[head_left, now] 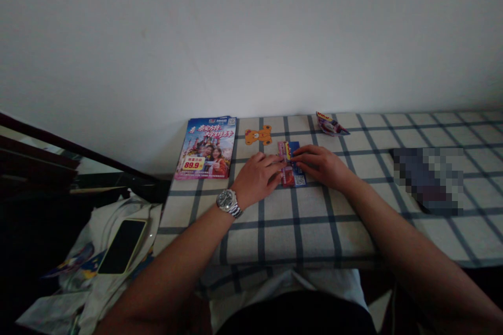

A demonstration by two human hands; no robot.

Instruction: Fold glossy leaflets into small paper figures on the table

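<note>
A small folded flyer (289, 174), printed in pink and blue with a QR code, lies on the checked tablecloth between my hands. My left hand (259, 175), with a metal watch (228, 203) on its wrist, rests its stretched fingers on the flyer's left side. From the right, my right hand (320, 165) lays its spread fingertips on the flyer's right part. Neither hand visibly lifts the paper. Just beyond my left hand is a flat brown bear cutout (258, 135). Another folded flyer (332, 124) stands partly raised near the wall.
A stack of unfolded flyers (206, 149) sits at the table's left end. On the right lies a dark, pixelated item (428, 180). Lower left, a phone (122, 246) rests on a pale bag (106, 209) beside the table. A wall (275, 36) runs along the back edge.
</note>
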